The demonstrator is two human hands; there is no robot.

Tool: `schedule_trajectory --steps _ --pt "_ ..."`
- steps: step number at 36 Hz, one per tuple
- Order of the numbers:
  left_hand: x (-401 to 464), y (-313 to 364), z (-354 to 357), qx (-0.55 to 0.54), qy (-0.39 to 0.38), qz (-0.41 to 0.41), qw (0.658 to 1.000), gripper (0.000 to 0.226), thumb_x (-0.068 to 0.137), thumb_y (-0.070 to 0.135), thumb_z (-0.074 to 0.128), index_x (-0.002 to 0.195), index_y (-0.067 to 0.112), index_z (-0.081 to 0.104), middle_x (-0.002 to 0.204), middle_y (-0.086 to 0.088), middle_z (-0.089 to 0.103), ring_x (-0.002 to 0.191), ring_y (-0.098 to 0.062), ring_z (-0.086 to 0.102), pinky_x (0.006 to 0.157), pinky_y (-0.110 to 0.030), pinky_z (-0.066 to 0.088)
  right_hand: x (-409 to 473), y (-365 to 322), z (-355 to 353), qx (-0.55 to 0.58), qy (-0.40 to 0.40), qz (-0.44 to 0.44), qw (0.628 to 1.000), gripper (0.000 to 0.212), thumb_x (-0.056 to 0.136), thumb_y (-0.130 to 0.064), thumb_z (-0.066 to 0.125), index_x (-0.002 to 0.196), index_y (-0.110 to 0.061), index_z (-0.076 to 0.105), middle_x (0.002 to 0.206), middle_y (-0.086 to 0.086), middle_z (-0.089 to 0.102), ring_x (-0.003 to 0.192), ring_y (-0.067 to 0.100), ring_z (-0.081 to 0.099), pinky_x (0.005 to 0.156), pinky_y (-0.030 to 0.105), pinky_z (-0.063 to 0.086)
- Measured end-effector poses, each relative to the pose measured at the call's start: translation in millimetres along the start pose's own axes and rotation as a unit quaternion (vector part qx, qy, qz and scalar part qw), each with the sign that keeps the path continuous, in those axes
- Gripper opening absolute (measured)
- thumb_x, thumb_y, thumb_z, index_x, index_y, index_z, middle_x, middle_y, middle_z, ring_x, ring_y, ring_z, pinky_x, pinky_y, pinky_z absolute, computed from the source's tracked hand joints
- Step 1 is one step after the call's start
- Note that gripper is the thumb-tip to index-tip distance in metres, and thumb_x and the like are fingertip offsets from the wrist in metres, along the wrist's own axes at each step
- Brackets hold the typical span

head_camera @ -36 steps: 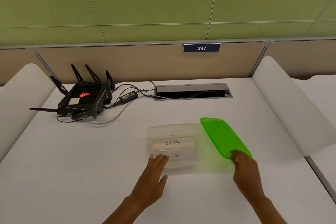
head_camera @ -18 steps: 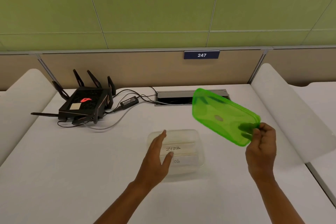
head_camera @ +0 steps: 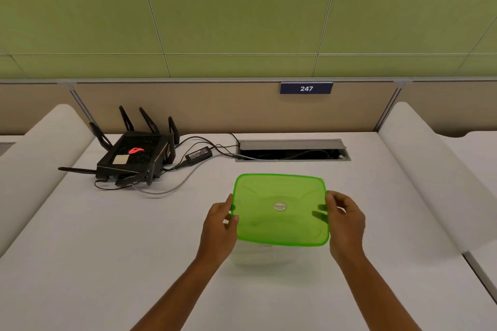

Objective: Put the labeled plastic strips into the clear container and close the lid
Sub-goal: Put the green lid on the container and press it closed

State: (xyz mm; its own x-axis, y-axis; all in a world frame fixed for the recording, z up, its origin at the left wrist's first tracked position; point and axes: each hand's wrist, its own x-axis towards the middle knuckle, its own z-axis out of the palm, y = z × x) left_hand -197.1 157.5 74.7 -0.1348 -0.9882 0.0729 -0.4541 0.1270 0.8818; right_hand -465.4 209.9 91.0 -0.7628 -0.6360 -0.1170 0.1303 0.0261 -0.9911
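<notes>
Clear plastic container (head_camera: 265, 256) sits near-centre on white counter (head_camera: 107, 263), labeled strip (head_camera: 265, 245) visible inside. Left hand (head_camera: 219, 226) and right hand (head_camera: 345, 220) each pinch a side edge of the translucent green rectangular lid (head_camera: 281, 209), held above it. Risk: lid looks offset far, so corners may miss the rim and not seal. Black router (head_camera: 134, 154) far-left, clear of it.

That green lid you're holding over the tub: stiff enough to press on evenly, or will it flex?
The green lid is thin and see-through, so it probably flexes some. The left hand and right hand grip opposite edges and it looks flat, not sagging, so likely light. Over the clear container, press corners in turn.
</notes>
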Motion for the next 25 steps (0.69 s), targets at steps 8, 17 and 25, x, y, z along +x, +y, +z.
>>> schedule_trajectory --steps 8,17,25 --pt "-8 -21 5 0.007 0.004 -0.094 0.996 0.054 0.099 0.009 0.06 0.151 0.018 0.049 0.117 -0.003 0.054 0.099 -0.017 0.061 0.096 -0.035 0.051 6 42 14 -0.149 -0.034 0.02 0.988 0.02 0.095 -0.012 0.068 0.112 -0.016 0.079 0.098 0.01 0.076 0.088 0.026 0.073 0.089 0.046 0.061" --pt "-12 -39 17 0.025 0.01 -0.132 0.991 0.058 0.097 0.016 0.064 0.152 0.016 0.047 0.132 -0.006 0.049 0.112 -0.025 0.058 0.103 -0.039 0.048 8 60 20 -0.297 -0.094 0.001 0.95 0.031 0.096 -0.016 0.065 0.126 -0.016 0.074 0.11 0.01 0.071 0.097 0.027 0.068 0.094 0.041 0.055" --pt "-11 -50 24 0.056 0.028 -0.15 0.987 0.052 0.095 0.016 0.066 0.146 0.015 0.056 0.137 -0.01 0.049 0.13 -0.032 0.046 0.11 -0.044 0.042 9 64 24 -0.32 -0.082 0.003 0.944 0.033 0.097 -0.018 0.067 0.13 -0.016 0.071 0.115 0.009 0.065 0.085 0.017 0.06 0.095 0.038 0.05"
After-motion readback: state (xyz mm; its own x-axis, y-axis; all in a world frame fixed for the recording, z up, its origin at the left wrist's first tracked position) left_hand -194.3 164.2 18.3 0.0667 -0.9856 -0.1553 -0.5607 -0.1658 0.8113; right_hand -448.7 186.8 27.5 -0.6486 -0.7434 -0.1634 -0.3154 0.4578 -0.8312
